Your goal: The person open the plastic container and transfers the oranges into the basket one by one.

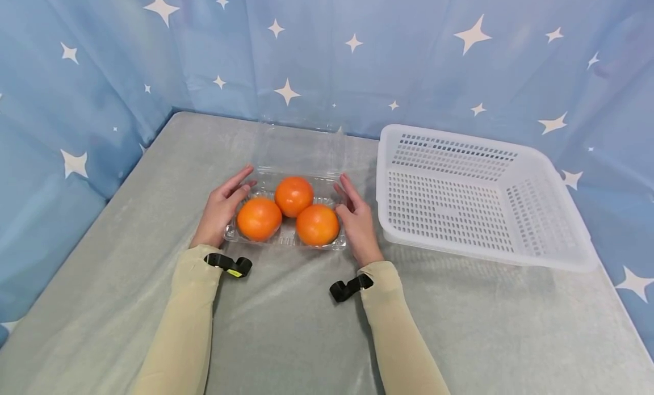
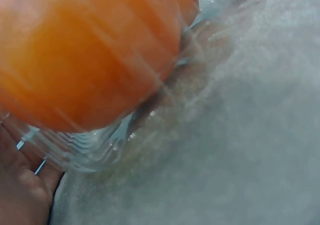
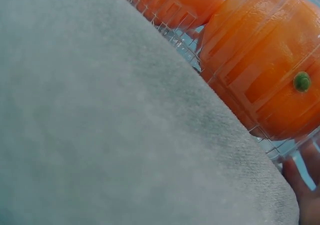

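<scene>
A clear plastic clamshell box (image 1: 286, 240) lies on the cloth with its lid (image 1: 301, 148) raised at the back. Inside sit three oranges: one on the left (image 1: 259, 219), one at the back (image 1: 293, 196) and one on the right (image 1: 317, 225). My left hand (image 1: 221, 209) touches the box's left side, fingers extended along it and thumb near the rim. On the opposite side my right hand (image 1: 359, 222) rests the same way, fingers pointing forward. Through the ribbed wall, the right wrist view shows an orange (image 3: 265, 60) with a green stem end.
Right of the box stands a white plastic basket (image 1: 482, 256) with slotted walls and floor. Grey cloth (image 1: 286, 327) covers the table. A blue curtain with white stars (image 1: 317, 54) hangs behind and along both sides.
</scene>
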Tool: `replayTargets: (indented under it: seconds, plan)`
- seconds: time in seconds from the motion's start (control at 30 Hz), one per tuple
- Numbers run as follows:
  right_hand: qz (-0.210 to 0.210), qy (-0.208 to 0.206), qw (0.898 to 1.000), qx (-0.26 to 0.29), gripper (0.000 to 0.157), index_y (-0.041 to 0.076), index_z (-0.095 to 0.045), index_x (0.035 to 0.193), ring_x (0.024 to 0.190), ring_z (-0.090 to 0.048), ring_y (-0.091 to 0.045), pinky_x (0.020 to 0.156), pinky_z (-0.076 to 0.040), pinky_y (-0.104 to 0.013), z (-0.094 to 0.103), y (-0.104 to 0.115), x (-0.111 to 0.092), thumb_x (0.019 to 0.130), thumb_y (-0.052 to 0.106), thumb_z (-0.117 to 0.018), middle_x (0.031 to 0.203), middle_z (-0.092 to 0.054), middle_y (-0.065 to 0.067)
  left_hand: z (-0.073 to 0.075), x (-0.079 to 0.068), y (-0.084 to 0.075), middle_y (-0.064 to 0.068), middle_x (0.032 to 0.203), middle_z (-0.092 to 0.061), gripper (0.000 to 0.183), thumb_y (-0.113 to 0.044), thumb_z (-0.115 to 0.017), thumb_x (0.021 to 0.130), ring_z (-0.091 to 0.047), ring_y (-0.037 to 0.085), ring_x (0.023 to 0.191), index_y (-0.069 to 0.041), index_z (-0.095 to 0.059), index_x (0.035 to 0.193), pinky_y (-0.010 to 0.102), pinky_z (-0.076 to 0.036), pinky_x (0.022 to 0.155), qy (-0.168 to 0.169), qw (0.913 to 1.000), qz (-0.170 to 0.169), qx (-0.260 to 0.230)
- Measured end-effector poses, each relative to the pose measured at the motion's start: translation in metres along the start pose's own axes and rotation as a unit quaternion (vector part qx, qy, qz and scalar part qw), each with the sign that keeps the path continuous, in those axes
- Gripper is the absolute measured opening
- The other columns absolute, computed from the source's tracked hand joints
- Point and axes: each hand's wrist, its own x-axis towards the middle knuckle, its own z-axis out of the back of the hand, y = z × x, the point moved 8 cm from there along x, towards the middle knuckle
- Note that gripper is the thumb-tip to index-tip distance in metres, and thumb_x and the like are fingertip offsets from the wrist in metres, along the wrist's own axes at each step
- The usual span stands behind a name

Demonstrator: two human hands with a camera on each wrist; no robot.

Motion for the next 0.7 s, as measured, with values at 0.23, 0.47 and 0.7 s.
replayTargets:
  seconds: [0.23, 0.47, 0.7]
  plan:
    - [0.005, 0.003, 1.000, 0.000, 0.062, 0.019, -0.033, 0.138, 0.127, -0.034, -0.013, 0.090, -0.040, -0.029, -0.0026, 0.0030, 0.0029, 0.083, -0.008, -0.038, 0.142, -0.031, 0.008, 0.0030, 0.0009, -0.0021, -0.009, 0.138, -0.037, 0.040, -0.021, -0.049, 0.092, -0.041, 0.018, 0.121, -0.029, -0.045, 0.131, 0.039, -0.027, 0.102, -0.001, 1.0000, -0.003, 0.000]
    - [-0.001, 0.009, 1.000, 0.001, 0.062, 0.019, -0.032, 0.139, 0.127, -0.033, -0.015, 0.092, -0.039, -0.027, -0.0063, -0.0012, -0.0010, 0.083, -0.008, -0.038, 0.140, -0.033, 0.011, 0.0067, -0.0031, 0.0007, -0.005, 0.137, -0.039, 0.041, -0.020, -0.049, 0.092, -0.042, 0.018, 0.121, -0.026, -0.044, 0.132, 0.039, -0.027, 0.102, -0.003, 1.0000, 0.001, 0.006]
    - [-0.002, 0.000, 1.000, -0.014, 0.062, 0.023, -0.034, 0.138, 0.126, -0.034, -0.013, 0.096, -0.036, -0.033, -0.0009, -0.0012, -0.0026, 0.084, -0.007, -0.039, 0.140, -0.035, 0.004, 0.0008, -0.0022, 0.0017, -0.001, 0.138, -0.039, 0.042, -0.020, -0.049, 0.093, -0.040, 0.018, 0.122, -0.025, -0.042, 0.134, 0.039, -0.027, 0.102, 0.003, 1.0000, 0.005, -0.006]
